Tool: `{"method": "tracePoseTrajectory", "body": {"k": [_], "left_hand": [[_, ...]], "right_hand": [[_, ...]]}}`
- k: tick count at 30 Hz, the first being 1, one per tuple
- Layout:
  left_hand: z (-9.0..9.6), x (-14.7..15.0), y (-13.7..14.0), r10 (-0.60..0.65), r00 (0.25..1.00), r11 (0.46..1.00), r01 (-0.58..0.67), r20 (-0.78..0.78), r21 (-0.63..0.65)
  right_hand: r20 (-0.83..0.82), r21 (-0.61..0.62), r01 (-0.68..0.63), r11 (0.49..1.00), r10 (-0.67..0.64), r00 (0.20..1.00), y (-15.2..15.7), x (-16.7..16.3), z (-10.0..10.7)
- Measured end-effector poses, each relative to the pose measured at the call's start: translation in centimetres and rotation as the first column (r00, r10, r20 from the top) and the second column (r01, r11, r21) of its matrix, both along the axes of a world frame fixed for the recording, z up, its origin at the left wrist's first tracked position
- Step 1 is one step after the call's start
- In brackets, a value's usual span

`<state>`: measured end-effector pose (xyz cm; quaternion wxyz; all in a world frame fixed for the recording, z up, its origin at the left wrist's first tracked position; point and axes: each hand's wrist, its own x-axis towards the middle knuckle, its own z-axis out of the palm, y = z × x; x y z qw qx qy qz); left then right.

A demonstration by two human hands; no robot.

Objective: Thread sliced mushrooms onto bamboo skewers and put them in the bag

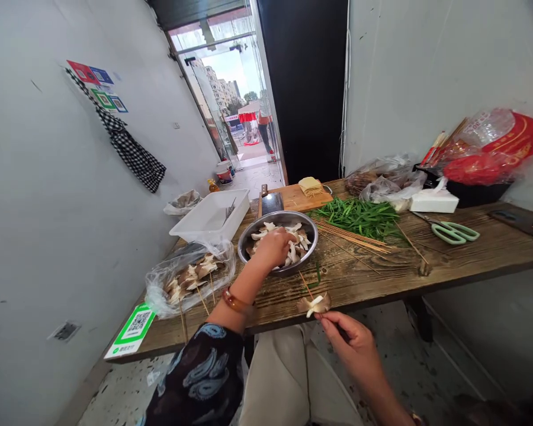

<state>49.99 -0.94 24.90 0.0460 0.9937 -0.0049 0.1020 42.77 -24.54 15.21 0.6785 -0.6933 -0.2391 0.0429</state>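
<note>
My left hand [273, 247] reaches into a round metal bowl [249, 235] of sliced mushroom pieces [298, 236], fingers curled down on them; whether it grips one is hidden. My right hand [353, 340] pinches the lower end of a thin bamboo skewer [306, 286] with mushroom slices [315, 305] threaded on it, at the near edge of the wooden table [471, 248]. Finished mushroom skewers [190, 278] lie on a clear plastic bag to the left of the bowl.
Loose bamboo skewers [355, 235] and green chives [359, 216] lie behind the bowl. A white tray [204, 222], cutting board [293, 198] with a cleaver [270, 202], green scissors [453, 232], tissue box [433, 201] and plastic bags [484, 154] crowd the back. A QR sign [131, 331] sits at the left corner.
</note>
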Motion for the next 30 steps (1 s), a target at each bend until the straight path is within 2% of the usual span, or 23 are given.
{"method": "tracePoseTrajectory", "body": {"k": [3,8,13,15,16,17,18,20,22,24,26,28,30], "left_hand": [[-0.5,0.7,0.1,-0.069,0.992,0.995,0.077,-0.105,0.067],[-0.7,0.8,0.6,-0.056,0.995,0.997,0.060,-0.083,0.045],[-0.3,-0.2,1.3,0.010,1.000,0.997,-0.009,0.018,-0.071],[-0.3,-1.0,1.3,0.072,0.996,0.979,-0.059,0.060,-0.193],[-0.3,-1.5,1.2,0.106,0.991,0.949,-0.078,0.076,-0.307],[-0.3,-2.0,1.0,0.138,0.987,0.891,-0.085,0.087,-0.445],[-0.3,-2.5,0.8,0.163,0.982,0.804,-0.079,0.091,-0.589],[-0.2,-3.7,0.0,0.200,0.976,0.562,-0.040,0.090,-0.826],[-0.1,-5.0,-1.0,0.222,0.971,0.354,0.001,0.085,-0.935],[0.0,-6.3,-2.0,0.243,0.967,0.203,0.022,0.072,-0.979],[0.0,-7.5,-2.8,0.270,0.961,0.118,0.021,0.053,-0.993],[-0.2,-8.7,-3.4,0.304,0.951,0.088,0.021,0.047,-0.996],[-0.5,-9.8,-3.9,0.337,0.940,0.082,0.035,0.061,-0.996]], "right_hand": [[-0.001,-0.006,-0.017,1.000,0.017,1.000,-0.1,0.2,-0.2],[-0.014,-0.022,-0.033,0.999,0.033,0.999,-0.2,0.1,-0.5],[-0.015,-0.023,-0.026,0.999,0.025,1.000,-0.2,0.2,-0.5],[-0.007,-0.015,-0.031,0.999,0.031,1.000,-0.2,0.3,-0.4],[-0.003,-0.011,-0.033,0.999,0.033,0.999,-0.1,0.3,-0.3],[0.001,-0.007,-0.033,0.999,0.033,0.999,-0.1,0.3,-0.3],[0.004,-0.004,-0.032,0.999,0.032,0.999,-0.1,0.3,-0.2],[0.009,-0.007,-0.027,1.000,0.028,1.000,0.0,0.2,0.0],[0.019,-0.017,-0.025,1.000,0.025,0.999,0.1,0.1,0.3],[0.038,-0.028,-0.027,0.999,0.028,0.999,0.2,0.0,0.7],[0.061,-0.037,-0.037,0.999,0.039,0.997,0.3,-0.2,1.0],[0.083,-0.051,-0.049,0.998,0.053,0.995,0.5,-0.5,1.2],[0.105,-0.066,-0.060,0.996,0.067,0.992,0.6,-0.9,1.3]]}}
